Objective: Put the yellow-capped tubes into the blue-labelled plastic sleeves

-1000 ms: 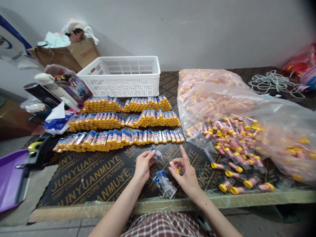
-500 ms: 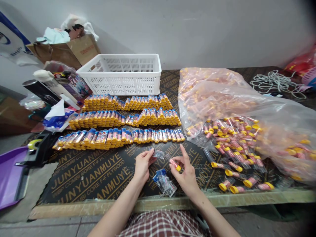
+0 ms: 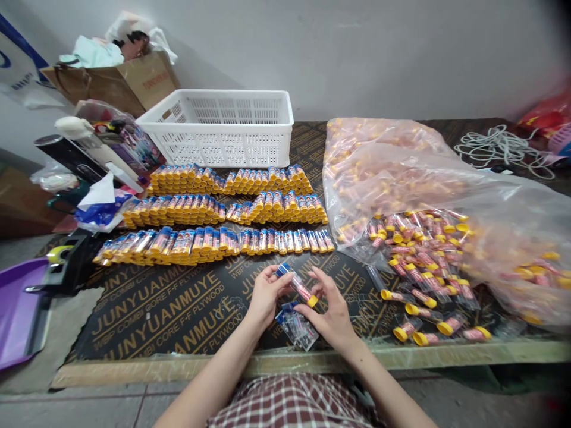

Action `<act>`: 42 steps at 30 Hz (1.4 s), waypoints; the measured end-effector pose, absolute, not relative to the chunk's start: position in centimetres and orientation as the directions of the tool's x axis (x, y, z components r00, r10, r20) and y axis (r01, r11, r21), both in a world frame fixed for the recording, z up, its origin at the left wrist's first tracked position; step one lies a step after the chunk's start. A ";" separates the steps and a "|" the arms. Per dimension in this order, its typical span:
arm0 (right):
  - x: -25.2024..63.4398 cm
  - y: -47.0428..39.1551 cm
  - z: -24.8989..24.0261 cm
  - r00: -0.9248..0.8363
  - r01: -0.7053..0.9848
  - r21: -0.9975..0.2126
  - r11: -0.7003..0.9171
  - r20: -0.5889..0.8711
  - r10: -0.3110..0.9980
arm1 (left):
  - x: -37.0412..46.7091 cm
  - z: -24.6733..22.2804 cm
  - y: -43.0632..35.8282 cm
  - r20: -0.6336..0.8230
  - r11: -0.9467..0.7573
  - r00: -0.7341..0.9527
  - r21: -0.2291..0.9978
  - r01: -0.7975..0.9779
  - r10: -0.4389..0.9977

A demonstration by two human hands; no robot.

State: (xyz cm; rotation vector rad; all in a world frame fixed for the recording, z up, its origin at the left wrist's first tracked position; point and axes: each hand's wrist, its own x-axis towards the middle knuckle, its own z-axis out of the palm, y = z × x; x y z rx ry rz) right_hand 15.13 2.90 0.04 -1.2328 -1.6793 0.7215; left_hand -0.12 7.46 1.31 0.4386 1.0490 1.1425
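Observation:
My left hand (image 3: 266, 297) pinches the blue-printed end of a small clear plastic sleeve (image 3: 284, 270) over the table. A pink-and-white patterned tube with a yellow cap (image 3: 313, 301) sits in line with this sleeve, apparently at least partly inside it. At the yellow end, my right hand (image 3: 332, 312) has its curled fingers against the tube, the index finger raised and the thumb below. Beneath both hands lies a small pile of flat clear sleeves with blue tops (image 3: 300, 328).
Stacked rows of sleeved tubes (image 3: 196, 245) run across the table, with a white plastic basket (image 3: 218, 142) behind. At right, loose yellow-capped tubes (image 3: 423, 267) spill from a large clear bag (image 3: 383, 160). A purple dustpan (image 3: 20, 315) and bottles (image 3: 71, 157) are at left.
The sleeve and the tube, apart before, have come together into one line. My left hand has moved slightly right, and the right hand's raised index finger has bent inward.

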 end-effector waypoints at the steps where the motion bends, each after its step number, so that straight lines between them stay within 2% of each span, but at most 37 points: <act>1: 15.2 2.8 0.1 -0.105 0.354 -0.877 0.326 0.309 0.945 | -0.3 1.4 7.6 -0.466 0.409 0.031 0.741 -0.532 0.884; 4: 15.7 2.8 0.4 -0.179 0.243 -0.909 0.339 0.302 0.936 | -0.9 1.6 7.9 -0.495 0.451 0.056 0.733 -0.510 0.867; 10: 16.4 3.6 0.8 -0.251 0.463 -0.741 0.486 0.416 0.874 | -0.5 2.3 6.9 -0.495 0.577 0.299 0.726 -0.373 0.816; 15: 16.7 3.8 1.4 -0.372 0.390 -0.778 0.493 0.356 0.857 | 0.1 2.7 6.1 -0.469 0.583 0.371 0.751 -0.311 0.802; 20: 16.8 3.3 1.3 -0.417 0.296 -0.853 0.429 0.289 0.862 | 0.2 2.8 5.6 -0.464 0.583 0.394 0.766 -0.271 0.794; 36: 16.6 3.4 1.0 -0.346 0.250 -0.869 0.427 0.331 0.878 | 0.7 3.1 5.7 -0.480 0.585 0.363 0.761 -0.280 0.798; 39: 17.0 3.8 1.2 -0.332 0.293 -0.855 0.427 0.328 0.884 | 0.3 3.2 8.1 -0.414 0.469 0.281 0.867 -0.167 0.866; 41: 17.5 4.1 1.2 -0.289 0.336 -0.847 0.411 0.322 0.901 | -0.1 3.3 11.0 -0.278 0.273 0.119 0.960 0.057 0.953; 42: 17.8 4.2 1.2 -0.262 0.356 -0.845 0.398 0.319 0.911 | -0.4 3.5 12.7 -0.174 0.163 0.030 0.960 0.229 0.984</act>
